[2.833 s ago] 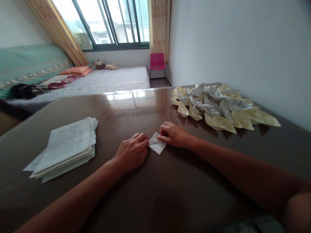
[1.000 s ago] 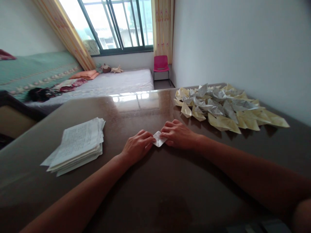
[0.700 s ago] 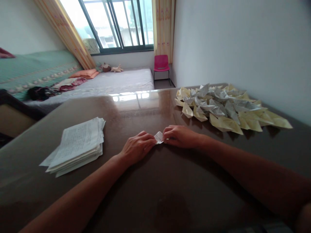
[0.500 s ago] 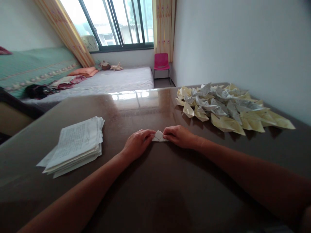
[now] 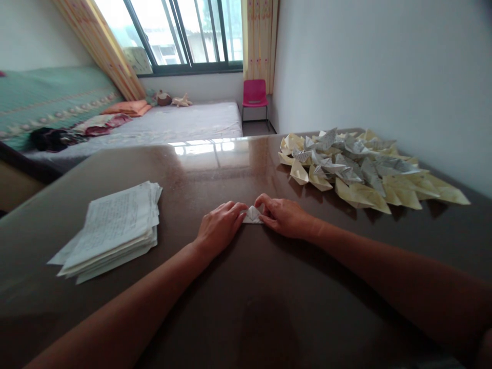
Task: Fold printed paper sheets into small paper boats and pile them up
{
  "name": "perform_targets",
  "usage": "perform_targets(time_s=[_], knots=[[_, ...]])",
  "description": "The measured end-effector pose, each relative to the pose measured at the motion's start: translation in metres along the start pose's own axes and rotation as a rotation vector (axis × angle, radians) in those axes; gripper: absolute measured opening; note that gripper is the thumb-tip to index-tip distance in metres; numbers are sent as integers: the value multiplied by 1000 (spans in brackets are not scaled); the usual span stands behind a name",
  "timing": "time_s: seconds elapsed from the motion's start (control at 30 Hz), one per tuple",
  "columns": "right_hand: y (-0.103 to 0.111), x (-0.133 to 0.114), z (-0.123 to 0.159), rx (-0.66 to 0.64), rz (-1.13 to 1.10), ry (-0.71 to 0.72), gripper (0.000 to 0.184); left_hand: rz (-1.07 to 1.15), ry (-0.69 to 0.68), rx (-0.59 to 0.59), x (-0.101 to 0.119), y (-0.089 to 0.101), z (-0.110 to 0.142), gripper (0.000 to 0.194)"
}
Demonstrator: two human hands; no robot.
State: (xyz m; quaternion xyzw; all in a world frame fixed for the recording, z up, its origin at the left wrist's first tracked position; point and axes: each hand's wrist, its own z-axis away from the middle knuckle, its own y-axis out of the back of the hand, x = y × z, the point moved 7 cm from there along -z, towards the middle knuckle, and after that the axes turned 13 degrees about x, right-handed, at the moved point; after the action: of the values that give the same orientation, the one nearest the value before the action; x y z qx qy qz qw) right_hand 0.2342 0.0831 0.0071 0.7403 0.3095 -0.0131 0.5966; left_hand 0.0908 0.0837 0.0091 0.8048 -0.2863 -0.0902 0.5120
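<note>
A small folded paper (image 5: 252, 215), white and triangular on top with a flat strip along its lower edge, lies on the brown table between my hands. My left hand (image 5: 222, 223) pinches its left end, thumb below and fingers over it. At the right end is my right hand (image 5: 287, 217), its thumb against the paper's lower edge and its index finger curled above the corner. Both hands partly cover the paper's ends. Farther right lies a cluster of folded paper boats (image 5: 357, 166), cream and printed white.
A stack of written sheets (image 5: 115, 225) lies on the left of the glossy table (image 5: 215, 312). A white wall (image 5: 376, 66) runs along the right side. Beyond the table are a bed (image 5: 192, 120) and a pink chair (image 5: 254, 94).
My right hand's fingers have loosened and its index finger has lifted a little, showing more of the paper. The top flap now looks more sharply triangular. The view has shifted slightly.
</note>
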Motion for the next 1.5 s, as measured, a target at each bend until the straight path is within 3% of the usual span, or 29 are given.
perform_targets(time_s=[0.13,0.27,0.37,0.67,0.87,1.0,1.23,1.4,1.5], knots=[[5,-11,2,-15,109,87,22,-31,-186,-32,12,3,3,25],[8,-33,13,-53,341,270,23,-49,-354,-91,22,8,10,29],[9,-46,24,-74,456,335,29,-94,-379,-136,27,11,14,32],[3,-54,37,-151,542,328,25,-269,-357,-159,33,16,19,35],[22,-33,18,-165,418,224,17,-129,-245,-56,18,22,17,24],[38,-5,-6,34,221,88,21,-62,-92,-2,7,24,15,29],[22,12,-15,124,-265,-30,16,30,-110,4,7,19,16,27],[10,9,-10,82,-289,-27,22,65,-85,-8,3,17,15,24],[6,6,-8,59,-289,17,14,108,-9,15,-4,16,13,23]])
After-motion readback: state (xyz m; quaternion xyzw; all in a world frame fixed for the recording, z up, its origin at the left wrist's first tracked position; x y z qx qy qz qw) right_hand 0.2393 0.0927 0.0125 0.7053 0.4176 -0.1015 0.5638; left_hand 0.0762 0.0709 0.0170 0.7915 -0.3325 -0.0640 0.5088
